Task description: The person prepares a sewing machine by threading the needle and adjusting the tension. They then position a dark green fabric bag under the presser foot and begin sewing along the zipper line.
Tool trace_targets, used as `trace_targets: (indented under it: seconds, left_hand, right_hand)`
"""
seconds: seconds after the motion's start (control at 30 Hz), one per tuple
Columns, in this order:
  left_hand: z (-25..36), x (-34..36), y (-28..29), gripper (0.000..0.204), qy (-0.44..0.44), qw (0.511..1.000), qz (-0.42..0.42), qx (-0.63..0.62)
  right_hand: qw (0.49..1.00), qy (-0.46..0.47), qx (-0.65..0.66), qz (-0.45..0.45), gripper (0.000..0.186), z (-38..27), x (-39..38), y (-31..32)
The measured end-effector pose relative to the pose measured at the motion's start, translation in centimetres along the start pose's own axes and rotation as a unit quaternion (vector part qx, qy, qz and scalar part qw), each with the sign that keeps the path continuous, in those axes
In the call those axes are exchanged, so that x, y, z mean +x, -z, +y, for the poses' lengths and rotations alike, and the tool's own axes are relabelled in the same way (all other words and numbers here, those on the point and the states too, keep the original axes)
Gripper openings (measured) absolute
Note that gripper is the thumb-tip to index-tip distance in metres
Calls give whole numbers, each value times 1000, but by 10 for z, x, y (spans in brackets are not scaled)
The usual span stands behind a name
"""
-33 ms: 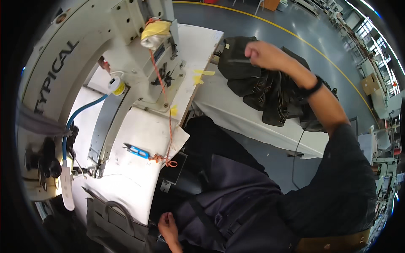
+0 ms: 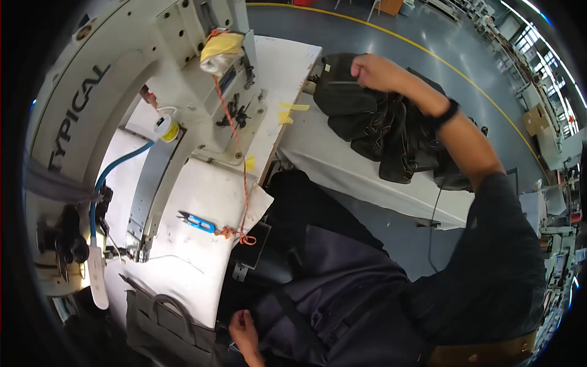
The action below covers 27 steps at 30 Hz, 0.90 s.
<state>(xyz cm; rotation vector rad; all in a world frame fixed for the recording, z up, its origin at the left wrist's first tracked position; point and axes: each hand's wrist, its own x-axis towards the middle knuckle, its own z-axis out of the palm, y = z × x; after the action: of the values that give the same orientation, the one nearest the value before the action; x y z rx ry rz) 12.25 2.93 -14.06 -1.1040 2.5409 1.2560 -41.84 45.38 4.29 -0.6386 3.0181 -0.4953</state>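
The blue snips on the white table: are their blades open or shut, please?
Open: the blue snips show two dark blades with their tips apart.

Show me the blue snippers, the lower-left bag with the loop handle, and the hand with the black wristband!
Blue snippers [image 2: 197, 219], head view: on the blue grip.
Lower-left bag [image 2: 160, 334], head view: on its dark side.
Right hand [image 2: 380, 73], head view: on the hand's middle.

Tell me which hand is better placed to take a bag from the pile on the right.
Probably the right: your right hand is over the bag pile, though whether it touches is unclear. Your left hand is low in the view, beside the table, well away from the pile.
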Motion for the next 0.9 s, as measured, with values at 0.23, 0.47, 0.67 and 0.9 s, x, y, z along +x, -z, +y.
trace_targets:
  seconds: [0.23, 0.47, 0.67, 0.9]
  left_hand:
    - [-13, -1, 1, 26, 42, 999, 17, -14]
    - [-11, -6, -3, 27, 29, 998, 58, -11]
    - [-7, -4, -2, 27, 48, 997, 52, -32]
    - [-3, -1, -6, 28, 36, 997, 61, -35]
  right_hand:
    - [972, -37, -213, -97, 10, 30, 154, -44]
    - [948, -186, -186, -179, 7, 26, 206, -70]
    - [978, -158, -116, -65, 18, 22, 200, -93]
    - [981, -178, -69, 35, 33, 19, 174, -108]
